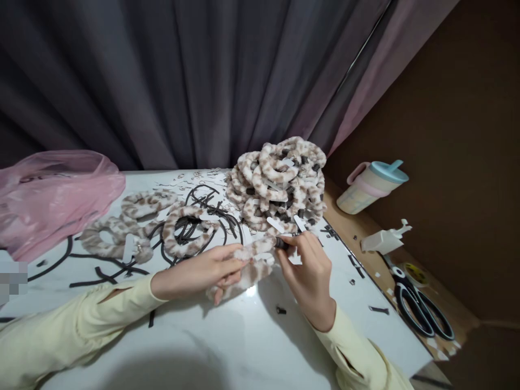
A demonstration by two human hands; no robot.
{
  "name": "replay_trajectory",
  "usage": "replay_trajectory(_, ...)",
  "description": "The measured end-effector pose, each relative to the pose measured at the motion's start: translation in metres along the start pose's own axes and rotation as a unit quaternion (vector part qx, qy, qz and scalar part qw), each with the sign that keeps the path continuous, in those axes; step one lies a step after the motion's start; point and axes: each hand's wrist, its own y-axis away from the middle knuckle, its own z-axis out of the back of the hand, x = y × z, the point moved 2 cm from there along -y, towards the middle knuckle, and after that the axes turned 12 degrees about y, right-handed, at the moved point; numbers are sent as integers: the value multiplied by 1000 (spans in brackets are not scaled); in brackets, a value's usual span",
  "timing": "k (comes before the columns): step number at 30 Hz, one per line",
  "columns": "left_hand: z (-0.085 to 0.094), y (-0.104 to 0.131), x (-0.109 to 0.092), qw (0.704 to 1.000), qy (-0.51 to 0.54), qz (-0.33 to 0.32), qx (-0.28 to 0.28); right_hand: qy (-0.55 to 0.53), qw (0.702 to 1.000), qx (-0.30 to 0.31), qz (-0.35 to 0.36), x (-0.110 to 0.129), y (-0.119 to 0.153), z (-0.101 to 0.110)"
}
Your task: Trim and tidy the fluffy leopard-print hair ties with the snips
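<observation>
A fluffy white-and-brown plush tube (257, 248) is held between my two hands over the white table. My left hand (203, 271) is closed around its left part, and more of the plush hangs below the fingers. At its right end is a dark ribbed piece (280, 243), which the fingertips of my right hand (306, 271) pinch. A white tag shows beside those fingers. Just beyond my hands rises a pile of similar plush rings (264, 176) with dark ends and white tags. Left of it, another plush ring (173, 238) lies on black cords (189, 230).
A pink plastic bag (60, 189) lies at the back left. Beyond the table's right edge are a tumbler (365, 189), a white pump bottle (382, 241), scissors (420, 306) and a tape roll (416, 274). Short black offcuts (378, 310) are scattered on the table. Curtains hang behind.
</observation>
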Motion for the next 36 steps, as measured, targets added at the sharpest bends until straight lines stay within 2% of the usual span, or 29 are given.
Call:
replay_trajectory(4,0,1,-12,996,-80,-34,-1,13,999,35,16,3,6,-10)
replay_trajectory(8,-6,-3,-10,991,-120,-65,-10,-29,991,108,74,16,16,-18)
replay_trajectory(12,-3,-6,-4,989,-133,-50,-46,-124,978,160,51,16,15,-16)
replay_trajectory(15,2,-4,-6,981,-159,-81,-71,-215,945,247,-6,10,6,-11)
replay_trajectory(17,4,-1,-9,964,-212,-124,-102,-263,907,327,-42,7,0,-8)
replay_trajectory(19,5,3,-12,938,-280,-161,-127,-287,882,368,-67,5,-3,-5)
replay_trajectory(21,4,7,-14,906,-347,-195,-143,-286,889,350,-77,3,-4,-3)
replay_trajectory(24,1,11,-16,863,-415,-238,-166,-265,927,260,-56,2,-2,-2)
replay_trajectory(27,0,13,-14,844,-434,-264,-173,-255,949,181,-35,3,3,-3)
replay_trajectory(32,-5,12,-9,853,-399,-306,-139,-277,952,125,-44,8,6,-4)
replay_trajectory(34,-5,9,-9,866,-380,-287,-150,-281,949,128,-65,10,5,-4)
replay_trajectory(36,-1,5,-11,897,-338,-243,-148,-289,939,153,-107,9,3,-7)
